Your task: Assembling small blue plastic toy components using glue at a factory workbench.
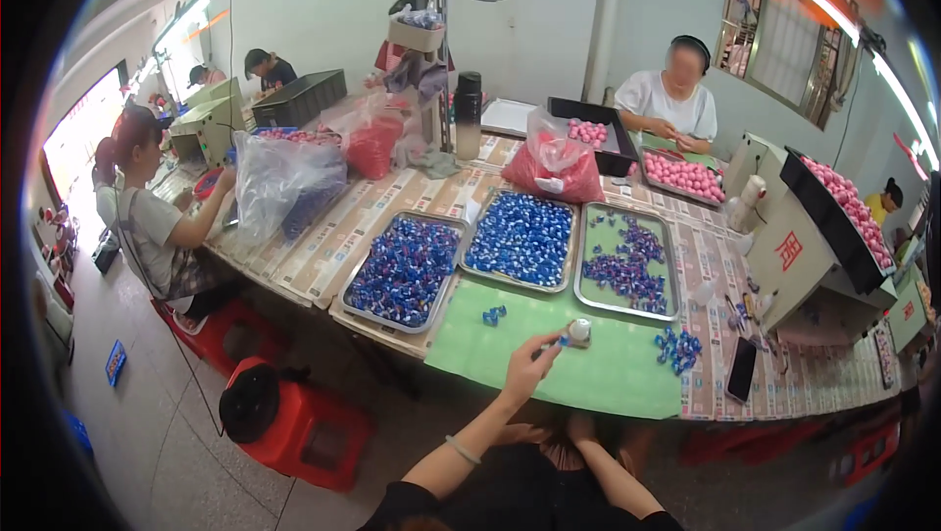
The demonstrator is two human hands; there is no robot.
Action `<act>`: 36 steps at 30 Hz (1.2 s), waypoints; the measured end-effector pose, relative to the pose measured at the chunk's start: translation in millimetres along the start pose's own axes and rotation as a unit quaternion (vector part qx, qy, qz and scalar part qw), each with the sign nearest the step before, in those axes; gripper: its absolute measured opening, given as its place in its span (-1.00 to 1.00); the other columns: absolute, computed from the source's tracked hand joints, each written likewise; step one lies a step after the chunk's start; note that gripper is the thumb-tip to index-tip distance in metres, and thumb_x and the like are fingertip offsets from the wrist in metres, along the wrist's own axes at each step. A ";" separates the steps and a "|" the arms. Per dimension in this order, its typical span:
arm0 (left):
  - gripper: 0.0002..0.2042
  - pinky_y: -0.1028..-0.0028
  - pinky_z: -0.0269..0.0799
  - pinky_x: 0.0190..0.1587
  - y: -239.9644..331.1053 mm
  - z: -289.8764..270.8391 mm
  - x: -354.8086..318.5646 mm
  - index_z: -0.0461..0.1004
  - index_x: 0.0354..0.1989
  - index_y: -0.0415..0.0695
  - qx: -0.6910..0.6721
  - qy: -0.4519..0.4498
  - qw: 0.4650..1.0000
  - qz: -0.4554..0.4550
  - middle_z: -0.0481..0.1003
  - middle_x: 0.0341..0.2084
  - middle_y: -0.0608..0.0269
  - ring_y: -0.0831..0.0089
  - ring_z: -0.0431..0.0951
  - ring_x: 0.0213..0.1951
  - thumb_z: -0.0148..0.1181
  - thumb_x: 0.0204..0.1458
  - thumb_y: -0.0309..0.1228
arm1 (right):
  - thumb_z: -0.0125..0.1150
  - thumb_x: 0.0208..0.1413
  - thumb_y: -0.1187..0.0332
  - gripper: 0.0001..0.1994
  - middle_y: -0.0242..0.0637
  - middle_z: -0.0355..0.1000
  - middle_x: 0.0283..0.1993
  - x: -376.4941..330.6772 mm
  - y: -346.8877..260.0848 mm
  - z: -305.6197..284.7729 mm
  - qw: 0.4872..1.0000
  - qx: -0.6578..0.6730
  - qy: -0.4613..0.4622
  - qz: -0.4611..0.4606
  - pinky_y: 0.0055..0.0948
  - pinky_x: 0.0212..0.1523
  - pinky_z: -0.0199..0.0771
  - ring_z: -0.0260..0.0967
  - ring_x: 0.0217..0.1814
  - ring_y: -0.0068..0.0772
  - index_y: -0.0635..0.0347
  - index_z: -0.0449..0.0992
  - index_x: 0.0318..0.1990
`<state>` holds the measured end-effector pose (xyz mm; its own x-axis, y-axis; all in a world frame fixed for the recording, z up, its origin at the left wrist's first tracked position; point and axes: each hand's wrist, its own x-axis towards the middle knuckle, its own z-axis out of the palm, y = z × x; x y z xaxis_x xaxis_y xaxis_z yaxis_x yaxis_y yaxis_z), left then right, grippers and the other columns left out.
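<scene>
My left hand (530,370) reaches over the green mat (480,342), fingers pinched on a small blue piece (563,341). Just beyond its fingertips stands a small round white-topped thing (580,329) on a brownish base; its kind is unclear. Low at the mat's front edge, over my lap, is my right hand (581,429), its fingers mostly hidden. A few blue pieces (494,315) lie on the mat's left, and a loose pile of blue pieces (678,349) at its right edge.
Behind the mat, metal trays (459,291) hold many small blue and purple pieces. A phone (741,370) and small tools lie right, beside a beige machine (804,256). Bags of red (554,166) and blue parts, a bottle (469,117), red stools (323,433) and several seated people surround the table.
</scene>
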<state>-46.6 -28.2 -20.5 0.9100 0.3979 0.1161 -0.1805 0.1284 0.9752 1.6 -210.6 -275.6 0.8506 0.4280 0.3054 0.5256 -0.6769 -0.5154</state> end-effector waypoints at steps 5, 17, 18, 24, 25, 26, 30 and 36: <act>-0.82 0.69 -0.15 -0.78 161.5 38.9 103.2 0.35 -0.17 -0.18 -0.345 -0.070 0.936 0.010 0.15 -0.75 0.53 0.76 0.05 -0.77 -0.05 0.08 -0.42 | -0.20 0.11 0.23 -0.60 0.08 0.19 0.07 21.1 10.8 10.2 0.996 0.055 -0.056 -0.029 -0.18 0.08 0.14 0.14 0.10 0.05 0.29 0.22 0.05; -0.75 0.72 -0.09 -0.73 128.2 10.6 16.1 0.35 -0.11 -0.25 -0.172 -0.159 0.958 -0.168 0.16 -0.73 0.54 0.76 0.09 -0.73 -0.02 0.07 -0.41 | -0.18 0.09 0.25 -0.61 0.08 0.20 0.06 57.9 -12.9 -29.9 0.987 0.007 -0.153 -0.053 -0.19 0.06 0.16 0.16 0.09 0.03 0.28 0.24 0.03; -0.76 0.72 -0.10 -0.73 99.4 -10.4 -0.1 0.33 -0.11 -0.26 -0.182 -0.127 0.955 -0.197 0.16 -0.72 0.52 0.77 0.09 -0.72 -0.05 0.08 -0.43 | -0.18 0.09 0.25 -0.61 0.08 0.21 0.06 59.3 -19.6 -30.6 0.984 0.013 -0.167 -0.056 -0.19 0.06 0.16 0.16 0.08 0.03 0.28 0.24 0.03; -0.75 0.78 -0.04 -0.73 25.4 -82.8 -79.5 0.32 -0.09 -0.26 -0.249 0.079 0.932 -0.251 0.28 -0.55 0.44 0.78 0.13 -0.66 -0.02 0.06 -0.47 | -0.17 0.08 0.26 -0.62 0.09 0.21 0.05 71.1 -43.9 -56.6 0.972 0.023 -0.231 -0.045 -0.20 0.04 0.17 0.17 0.07 0.02 0.27 0.26 0.02; -0.76 0.79 -0.03 -0.73 22.1 -87.0 -85.8 0.32 -0.10 -0.26 -0.257 0.109 0.930 -0.239 0.32 -0.51 0.41 0.77 0.14 -0.66 -0.02 0.05 -0.48 | -0.17 0.08 0.26 -0.62 0.09 0.21 0.05 77.2 -48.5 -62.3 0.970 0.023 -0.239 -0.045 -0.20 0.04 0.18 0.17 0.07 0.02 0.27 0.26 0.02; -0.78 0.79 -0.03 -0.73 16.3 -89.3 -91.6 0.33 -0.12 -0.24 -0.272 0.118 0.926 -0.233 0.36 -0.48 0.37 0.77 0.14 -0.66 -0.02 0.05 -0.49 | -0.17 0.08 0.26 -0.62 0.09 0.21 0.04 74.6 -52.5 -65.9 0.968 0.022 -0.246 -0.044 -0.20 0.04 0.18 0.18 0.07 0.02 0.27 0.26 0.02; -0.80 0.78 -0.02 -0.73 10.5 -85.7 -81.4 0.31 -0.12 -0.22 -0.304 0.086 0.921 -0.227 0.37 -0.45 0.34 0.74 0.14 -0.67 -0.08 0.08 -0.51 | -0.16 0.07 0.27 -0.62 0.09 0.22 0.04 65.5 -39.4 -67.8 0.969 0.016 -0.241 -0.055 -0.20 0.03 0.19 0.18 0.06 0.01 0.27 0.27 0.01; -0.77 0.77 -0.05 -0.73 21.7 -77.5 -44.3 0.28 -0.08 -0.25 -0.304 0.023 0.929 -0.210 0.22 -0.65 0.43 0.76 0.12 -0.69 -0.07 0.08 -0.48 | -0.15 0.06 0.28 -0.63 0.09 0.22 0.03 67.3 -98.6 -89.6 0.955 -0.016 -0.296 -0.016 -0.21 0.02 0.20 0.19 0.05 0.00 0.27 0.28 0.00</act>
<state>-119.8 27.3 -19.1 0.9336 0.2333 -0.2719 -0.0038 0.7654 0.6436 8.2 -168.7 -132.4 0.6821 0.7059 -0.1907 0.5597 -0.6719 -0.4850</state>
